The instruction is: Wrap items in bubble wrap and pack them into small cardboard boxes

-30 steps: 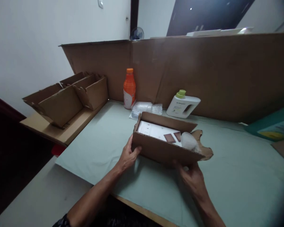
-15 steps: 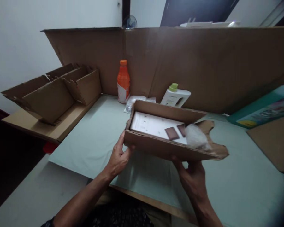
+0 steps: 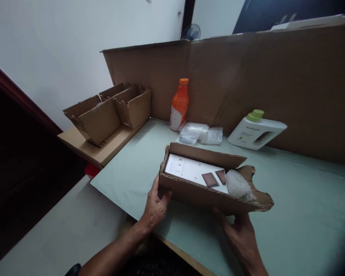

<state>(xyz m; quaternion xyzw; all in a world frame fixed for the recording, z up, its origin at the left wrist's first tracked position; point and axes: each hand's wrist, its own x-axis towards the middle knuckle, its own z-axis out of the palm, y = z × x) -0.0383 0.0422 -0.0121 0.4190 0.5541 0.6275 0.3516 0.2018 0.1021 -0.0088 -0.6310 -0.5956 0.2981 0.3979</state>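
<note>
A long open cardboard box (image 3: 201, 195) is held just above the table between both hands, its torn flap (image 3: 266, 200) pointing right. My left hand (image 3: 156, 203) grips its left end, thumb on the near wall. From below, my right hand (image 3: 237, 228) supports the near wall toward the right; its fingertips are hidden under the box. Inside lies a white carton (image 3: 189, 168) with brown squares printed on it. Beside that carton, at the right end, sits a bundle in clear plastic wrap (image 3: 238, 184); what it wraps is unclear.
Behind the box stand an orange bottle (image 3: 179, 105) and a white jug with a green cap (image 3: 254, 132), with bubble wrap (image 3: 192, 133) between them. Open cardboard bins (image 3: 103, 119) rest on a flat carton (image 3: 112, 147) at left. A tall cardboard wall (image 3: 247, 73) closes the back.
The view has swung left, so the background sits further right, and the teal bottle at right has left the frame. Both hands still hold the box, which appears lower and further from the jug.
</note>
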